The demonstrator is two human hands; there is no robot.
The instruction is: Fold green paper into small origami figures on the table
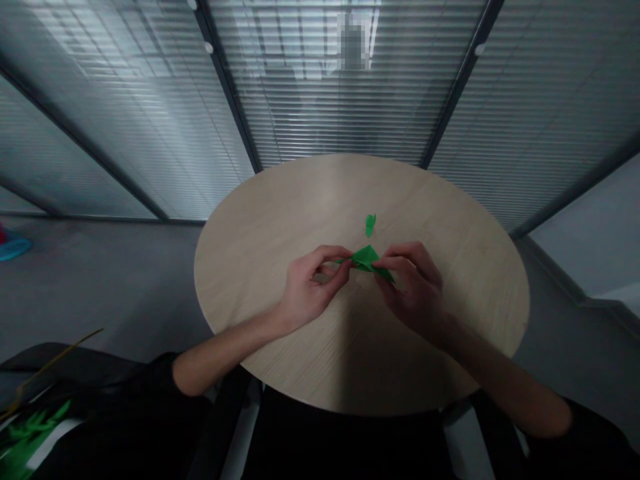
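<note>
Taking 12 o'clock as the far side of the table, your left hand [310, 287] and right hand [413, 290] meet over a folded green paper [365, 259], just toward 12 o'clock from the middle of a round pale wood table [280, 220]. The paper has a narrow tip pointing toward 9 o'clock and another pointing toward 4 o'clock, and you cannot tell from this view whether it touches the tabletop. Your left hand is curled, not spread, with its thumb and forefinger closing on the narrow tip and a small gap showing inside the curl. Your right hand is bent over the paper's other side, its fingers pressed together and pinching the paper, though the exact finger contact is hidden. A small green scrap [370, 225] lies on the table at 12 o'clock from the paper, just apart from it and touching neither hand. Your forearms reach in from 7 and 5 o'clock, out of black sleeves [160, 380]. Beyond the table at 12 o'clock stands a glass partition [340, 100] with slatted blinds, and a grey floor [110, 287] surrounds the table. Out at 9 o'clock, on the floor by the edge of the view, sits a teal object [13, 247], while a dark object with green and white markings [35, 427] and a thin yellow stick [55, 370] show toward 7 o'clock
</note>
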